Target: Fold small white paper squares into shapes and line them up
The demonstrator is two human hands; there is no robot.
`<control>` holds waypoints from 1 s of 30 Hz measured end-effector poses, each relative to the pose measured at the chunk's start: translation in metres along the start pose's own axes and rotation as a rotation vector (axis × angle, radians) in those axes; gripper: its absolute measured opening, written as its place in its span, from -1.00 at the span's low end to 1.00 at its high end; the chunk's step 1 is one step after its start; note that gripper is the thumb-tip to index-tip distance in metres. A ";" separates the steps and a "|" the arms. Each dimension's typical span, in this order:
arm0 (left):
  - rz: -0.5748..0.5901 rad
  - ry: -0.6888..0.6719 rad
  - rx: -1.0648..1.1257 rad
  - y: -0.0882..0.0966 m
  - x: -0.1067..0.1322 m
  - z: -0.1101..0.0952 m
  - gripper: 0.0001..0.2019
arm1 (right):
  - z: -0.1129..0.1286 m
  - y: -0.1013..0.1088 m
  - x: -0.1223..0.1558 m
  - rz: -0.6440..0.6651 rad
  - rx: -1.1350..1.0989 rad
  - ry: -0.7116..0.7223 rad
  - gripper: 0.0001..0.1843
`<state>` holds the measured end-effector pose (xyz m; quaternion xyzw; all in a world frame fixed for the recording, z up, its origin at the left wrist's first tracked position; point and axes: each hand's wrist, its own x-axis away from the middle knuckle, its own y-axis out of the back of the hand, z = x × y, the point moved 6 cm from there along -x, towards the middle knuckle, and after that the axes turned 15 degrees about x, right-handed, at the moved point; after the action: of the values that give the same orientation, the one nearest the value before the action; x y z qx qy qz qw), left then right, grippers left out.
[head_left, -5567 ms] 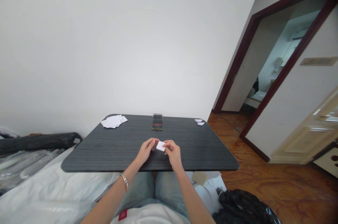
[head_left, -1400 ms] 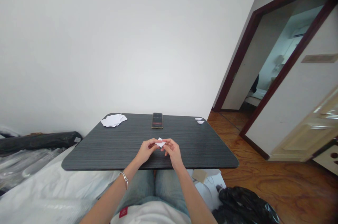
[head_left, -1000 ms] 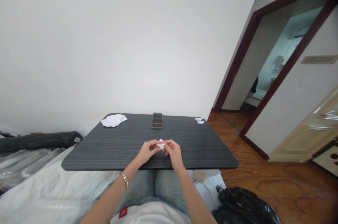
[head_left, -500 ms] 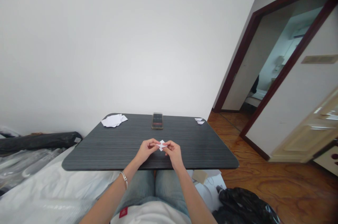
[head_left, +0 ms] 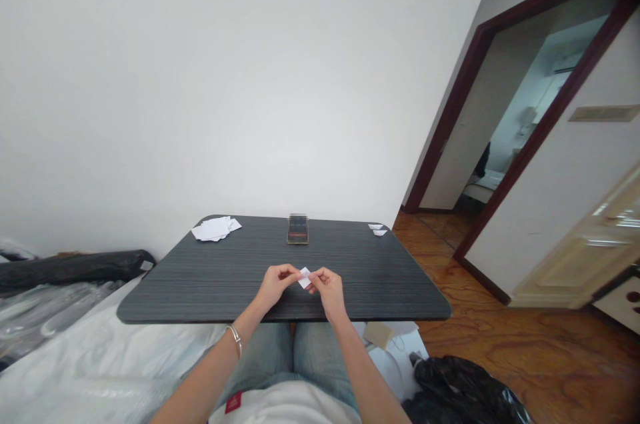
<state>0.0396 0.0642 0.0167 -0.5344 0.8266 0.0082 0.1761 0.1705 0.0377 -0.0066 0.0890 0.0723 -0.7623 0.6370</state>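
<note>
At the far left a long black roll point(head_left: 75, 269) lies on clear plastic sheeting point(head_left: 55, 351) beside the dark, wood-grained tabletop point(head_left: 200, 284). On the tabletop's far left corner sits a loose pile of white paper squares point(head_left: 215, 229).

Nearer the front edge, roughly in the middle, is the left hand point(head_left: 273, 285), with a silver bracelet point(head_left: 235, 339) on its wrist. It is closed in a pinch, thumb and fingertips gripping the left side of a small folded white paper point(head_left: 304, 277). The paper sits between the two hands over the tabletop. Whether it touches the surface cannot be told, and its folds are too small to make out. Straight beyond it, at the far edge, a phone point(head_left: 298, 229) lies flat, well apart from the hands.

The right hand point(head_left: 327, 285) is likewise closed, pinching the right side of the same paper. Its fingers curl in towards the left hand so that the fingertips of both nearly meet.

Farther right, on the far right corner of the tabletop, two small folded paper pieces point(head_left: 379, 231) lie just beside each other. Past the tabletop's right edge is a wooden floor point(head_left: 500, 331) and a dark-framed doorway point(head_left: 500, 144) open to another room. Low at the right, beside the person's legs, is a black plastic bag point(head_left: 465, 391).
</note>
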 end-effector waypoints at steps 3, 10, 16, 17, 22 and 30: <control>-0.004 -0.007 0.014 0.000 0.000 -0.001 -0.83 | -0.004 0.001 -0.001 -0.009 0.007 0.004 -0.84; -0.029 0.014 0.094 0.002 0.000 0.003 -0.80 | -0.003 0.004 -0.001 -0.018 0.091 0.049 -0.84; -0.058 0.022 0.126 0.003 0.000 0.003 -0.81 | -0.003 0.003 0.000 -0.020 0.048 0.026 -0.84; -0.061 0.020 0.122 0.004 0.000 0.003 -0.81 | -0.003 0.003 0.000 -0.025 0.045 0.022 -0.83; -0.078 0.025 0.114 0.005 0.000 0.003 -0.79 | -0.003 0.002 0.001 -0.030 0.061 0.020 -0.81; -0.079 0.062 0.187 0.006 -0.001 0.005 -0.77 | -0.001 0.001 0.001 -0.019 -0.035 0.014 -0.77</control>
<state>0.0363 0.0688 0.0111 -0.5476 0.8073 -0.0927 0.1996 0.1714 0.0366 -0.0077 0.0825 0.0913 -0.7663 0.6306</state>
